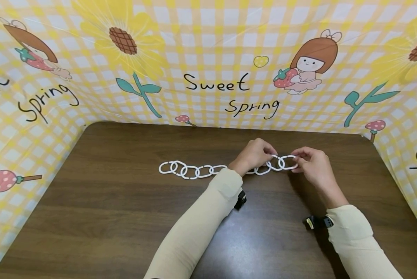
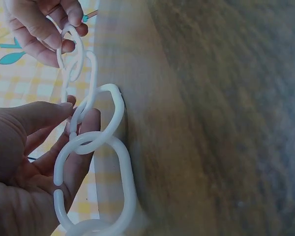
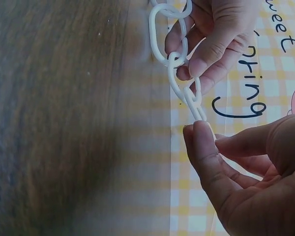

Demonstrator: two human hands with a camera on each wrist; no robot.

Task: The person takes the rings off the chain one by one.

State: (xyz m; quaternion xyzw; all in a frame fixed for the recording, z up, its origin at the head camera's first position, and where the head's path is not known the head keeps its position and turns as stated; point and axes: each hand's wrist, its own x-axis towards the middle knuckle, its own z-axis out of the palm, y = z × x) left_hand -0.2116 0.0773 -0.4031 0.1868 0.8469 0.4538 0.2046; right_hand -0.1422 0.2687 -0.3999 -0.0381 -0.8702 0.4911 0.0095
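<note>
A white plastic chain (image 1: 190, 178) of several open-gapped oval links stretches across the brown table. My left hand (image 1: 251, 155) pinches one link near the chain's right part, thumb against fingers. With thumb and fingertips, my right hand (image 1: 314, 164) holds the end link on the right. Between the hands the links are lifted and drawn fairly straight, while the left part lies on the table behind my left wrist. A large link (image 2: 130, 182) with a small gap in its side hangs beside the left fingers in the left wrist view. My left forearm hides some middle links.
The dark wood table (image 1: 107, 217) has a back edge against a yellow-checked cloth (image 1: 208, 46) with printed flowers and lettering. The cloth also rises along the left and right sides. A small black device (image 1: 241, 200) is strapped at my left wrist, another at my right.
</note>
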